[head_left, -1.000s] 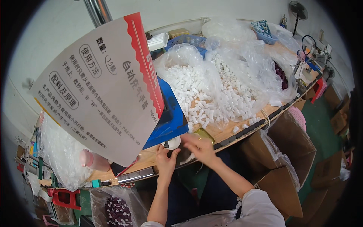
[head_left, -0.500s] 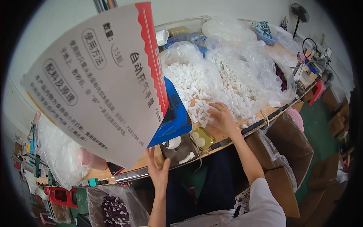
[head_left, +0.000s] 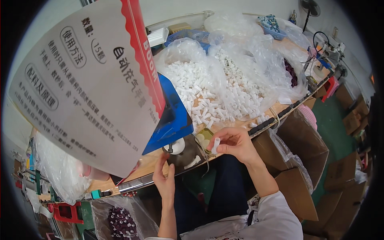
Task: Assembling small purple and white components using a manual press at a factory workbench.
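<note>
The right hand (head_left: 236, 142) pinches a small white tube (head_left: 216, 145) just in front of the tube heap (head_left: 208, 96), at the surface (head_left: 148, 164) edge. The left hand (head_left: 165, 182), fingers loosely open, holds nothing, beside the tube. A large card (head_left: 84, 84) hides the surface left of the heap.

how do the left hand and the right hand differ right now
The right hand pinches a small white tube in its fingertips; the left hand holds nothing that shows, fingers pointing up at the table edge. The right hand sits higher, nearer the heap of white tubes; the left sits lower, below a grey fixture. Both are bare.
</note>
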`<state>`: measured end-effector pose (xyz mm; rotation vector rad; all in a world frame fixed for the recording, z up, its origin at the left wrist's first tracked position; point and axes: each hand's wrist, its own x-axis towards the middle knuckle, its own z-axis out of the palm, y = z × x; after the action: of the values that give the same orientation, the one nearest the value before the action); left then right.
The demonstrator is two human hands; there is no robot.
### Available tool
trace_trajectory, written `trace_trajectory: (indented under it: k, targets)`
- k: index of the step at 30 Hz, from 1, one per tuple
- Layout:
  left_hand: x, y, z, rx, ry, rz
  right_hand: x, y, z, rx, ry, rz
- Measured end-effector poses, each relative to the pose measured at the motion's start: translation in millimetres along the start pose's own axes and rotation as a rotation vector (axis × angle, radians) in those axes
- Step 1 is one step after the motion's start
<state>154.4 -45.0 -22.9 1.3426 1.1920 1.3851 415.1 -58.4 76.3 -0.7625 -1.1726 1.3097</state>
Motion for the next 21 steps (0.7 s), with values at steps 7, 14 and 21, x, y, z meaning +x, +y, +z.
trace_trajectory:
  k: [7, 14, 21]
  targets:
    - [29, -21, 17, 0.397, -0.030, 0.261, -20, -17, 70, 0.027, -0.045, 0.033]
    - [29, -36, 33, 0.278, 0.015, 0.338, -21, 12, 203, 0.175, -0.445, 0.221]
    - [22, -23, 23, 0.250, 0.098, 0.347, -51, 11, 265, 0.344, -0.566, 0.195]
